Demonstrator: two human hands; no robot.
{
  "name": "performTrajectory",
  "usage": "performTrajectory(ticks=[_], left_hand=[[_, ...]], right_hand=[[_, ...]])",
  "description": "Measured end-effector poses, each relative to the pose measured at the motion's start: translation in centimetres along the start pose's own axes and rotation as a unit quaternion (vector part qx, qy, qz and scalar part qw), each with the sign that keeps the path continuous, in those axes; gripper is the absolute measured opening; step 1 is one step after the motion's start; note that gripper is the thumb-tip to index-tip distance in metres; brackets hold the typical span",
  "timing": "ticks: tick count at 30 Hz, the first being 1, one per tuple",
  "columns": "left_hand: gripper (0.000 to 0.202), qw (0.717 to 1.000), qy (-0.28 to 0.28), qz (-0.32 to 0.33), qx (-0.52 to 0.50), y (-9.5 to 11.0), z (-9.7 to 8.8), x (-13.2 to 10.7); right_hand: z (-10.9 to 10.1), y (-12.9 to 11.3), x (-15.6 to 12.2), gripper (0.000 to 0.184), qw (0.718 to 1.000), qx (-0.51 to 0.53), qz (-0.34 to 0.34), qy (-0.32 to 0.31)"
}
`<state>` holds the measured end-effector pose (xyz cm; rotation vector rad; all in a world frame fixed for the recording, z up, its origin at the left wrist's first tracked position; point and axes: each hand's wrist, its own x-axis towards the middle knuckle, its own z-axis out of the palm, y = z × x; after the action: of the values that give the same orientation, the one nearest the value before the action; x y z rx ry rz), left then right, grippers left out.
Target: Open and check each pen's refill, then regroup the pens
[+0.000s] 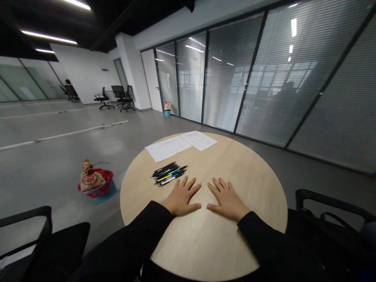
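Observation:
My left hand (182,197) and my right hand (227,199) lie flat on a round light-wood table (237,168), fingers spread and palms down, holding nothing. A bundle of several black and coloured ballpoint pens (169,173) lies just beyond my left fingertips, not touching them. Farther off, near the far rim, are two white paper sheets: one blank-looking sheet (168,148) and one printed sheet (199,140), which overlap slightly at their corners. Black sleeves cover both my forearms.
Black chair armrests (323,197) flank me. On the floor at left stands a red and blue basket (101,190) holding a patterned bag. Glass partitions with blinds (258,74) run along the right. Office chairs (123,98) and a seated person (69,91) are far back.

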<state>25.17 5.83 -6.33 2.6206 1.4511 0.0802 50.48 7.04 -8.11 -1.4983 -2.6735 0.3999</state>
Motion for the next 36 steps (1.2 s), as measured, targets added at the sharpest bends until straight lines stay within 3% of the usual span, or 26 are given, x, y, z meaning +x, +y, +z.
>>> performTrajectory(ticks=[36], left_hand=[[0.086, 1.000, -0.019, -0.001, 0.008, 0.00, 0.14, -0.11]], right_hand=[[0.08, -0.13, 0.74, 0.094, 1.000, 0.014, 0.003, -0.015]])
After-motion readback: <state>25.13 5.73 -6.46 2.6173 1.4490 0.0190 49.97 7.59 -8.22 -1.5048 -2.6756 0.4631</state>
